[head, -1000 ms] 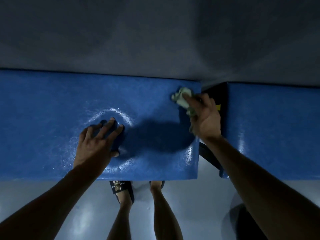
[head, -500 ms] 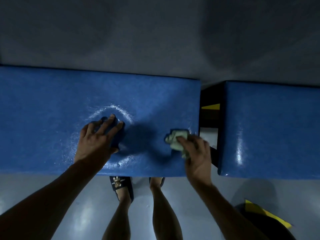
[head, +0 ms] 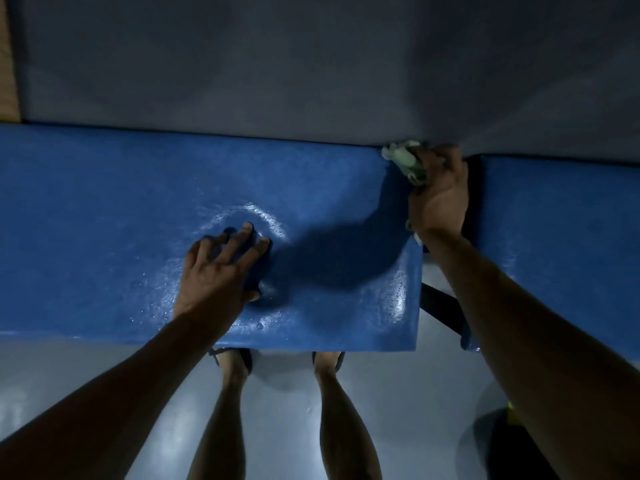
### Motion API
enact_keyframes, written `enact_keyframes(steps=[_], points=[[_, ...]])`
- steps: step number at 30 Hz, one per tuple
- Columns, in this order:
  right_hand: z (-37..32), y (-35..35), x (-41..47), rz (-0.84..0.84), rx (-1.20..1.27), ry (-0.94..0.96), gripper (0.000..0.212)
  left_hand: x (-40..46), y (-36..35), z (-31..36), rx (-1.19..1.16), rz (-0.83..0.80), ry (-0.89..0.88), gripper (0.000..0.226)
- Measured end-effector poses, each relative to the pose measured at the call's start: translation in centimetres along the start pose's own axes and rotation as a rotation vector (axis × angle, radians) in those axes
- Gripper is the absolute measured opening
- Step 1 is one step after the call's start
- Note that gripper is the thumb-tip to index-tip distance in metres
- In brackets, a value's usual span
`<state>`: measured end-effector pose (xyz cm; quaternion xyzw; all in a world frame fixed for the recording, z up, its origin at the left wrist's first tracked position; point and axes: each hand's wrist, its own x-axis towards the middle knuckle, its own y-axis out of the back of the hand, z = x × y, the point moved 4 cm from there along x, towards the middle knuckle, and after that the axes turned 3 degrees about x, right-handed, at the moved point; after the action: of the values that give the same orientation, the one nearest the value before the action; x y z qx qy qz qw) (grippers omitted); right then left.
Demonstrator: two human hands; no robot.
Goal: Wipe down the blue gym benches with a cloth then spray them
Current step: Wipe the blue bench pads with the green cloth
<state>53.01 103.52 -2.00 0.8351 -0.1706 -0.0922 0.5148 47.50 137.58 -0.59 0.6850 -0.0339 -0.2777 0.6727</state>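
A long blue padded bench (head: 104, 237) runs across the view, its top shiny with wet streaks. My left hand (head: 218, 271) presses flat on its middle, fingers spread, denting the pad. My right hand (head: 438, 199) grips a pale green cloth (head: 403, 159) at the bench's far right corner, right against the wall. A second blue bench (head: 561, 244) stands to the right, beyond a narrow dark gap. No spray bottle is in sight.
A grey wall (head: 311, 64) rises directly behind the benches. My legs and sandalled feet (head: 230, 362) stand on the glossy grey floor (head: 69, 393) at the near edge. A dark bar (head: 441, 311) crosses the gap between the benches. A dark object lies on the floor at lower right.
My right hand has carried the cloth from the near right part of the bench top up to its far right corner by the wall. My left hand has stayed pressed in place.
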Motion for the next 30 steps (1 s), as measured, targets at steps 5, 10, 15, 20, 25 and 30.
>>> enact_keyframes(steps=[5,10,15,20,25,30], points=[[-1.4,-0.6,-1.7,0.060,-0.049,-0.051,0.064,-0.2,-0.3,-0.4,-0.040,0.002,-0.001,0.100],[-6.0,-2.5,-2.3,0.104,-0.101,-0.206,0.060,-0.1,0.1,-1.7,-0.094,0.043,-0.076,0.091],[-14.0,-7.6,-3.8,0.082,-0.040,-0.179,0.048,0.1,2.0,-5.9,-0.137,0.123,-0.182,0.081],[-23.8,-12.8,-5.6,-0.073,-0.049,0.164,0.047,0.7,2.8,-12.4,-0.029,0.046,-0.054,0.097],[-19.4,-9.6,-3.8,-0.280,-0.185,0.473,0.052,1.1,2.2,-13.8,0.037,-0.002,-0.043,0.099],[-8.2,-2.9,-1.6,-0.146,-0.263,0.144,0.055,1.2,2.0,-13.6,0.009,0.047,-0.052,0.094]])
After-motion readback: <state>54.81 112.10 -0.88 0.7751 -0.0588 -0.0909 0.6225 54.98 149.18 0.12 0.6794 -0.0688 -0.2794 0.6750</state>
